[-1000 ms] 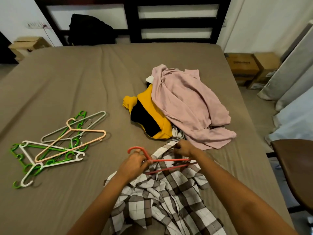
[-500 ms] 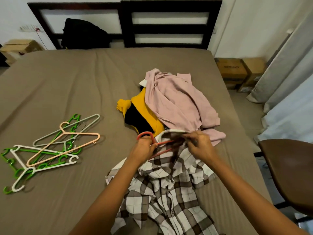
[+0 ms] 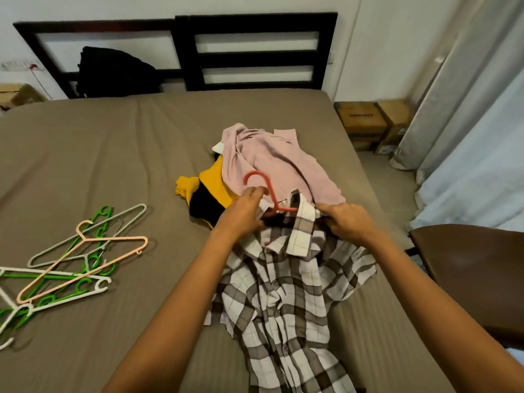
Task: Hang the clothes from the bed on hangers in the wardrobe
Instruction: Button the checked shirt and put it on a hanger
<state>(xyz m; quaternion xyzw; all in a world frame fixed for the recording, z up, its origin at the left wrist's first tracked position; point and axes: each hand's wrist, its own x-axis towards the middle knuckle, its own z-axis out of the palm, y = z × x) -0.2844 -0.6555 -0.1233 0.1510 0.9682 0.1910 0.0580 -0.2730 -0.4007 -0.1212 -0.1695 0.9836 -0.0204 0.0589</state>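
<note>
A brown-and-white checked shirt [image 3: 286, 302] lies on the brown bed [image 3: 119, 154], collar towards the headboard. A red hanger [image 3: 262, 184] sits inside its collar, hook sticking up. My left hand [image 3: 243, 212] grips the hanger's neck together with the shirt's left shoulder. My right hand [image 3: 344, 221] holds the shirt's right shoulder beside the collar. Behind them lie a pink garment [image 3: 272, 161] and a yellow-and-black one [image 3: 208, 191] in a heap.
Several loose hangers [image 3: 71, 262], green, white, grey and peach, lie on the bed's left side. A dark bundle [image 3: 116, 72] rests against the black headboard [image 3: 255, 49]. Cardboard boxes [image 3: 371, 123] and curtains [image 3: 470, 114] stand on the right, a brown chair seat [image 3: 470, 276] close to my right arm.
Both hands have lifted the hanger and the shirt's collar up and towards the clothes heap. The hanger's arms, earlier lying bare on the shirt, are now inside the collar.
</note>
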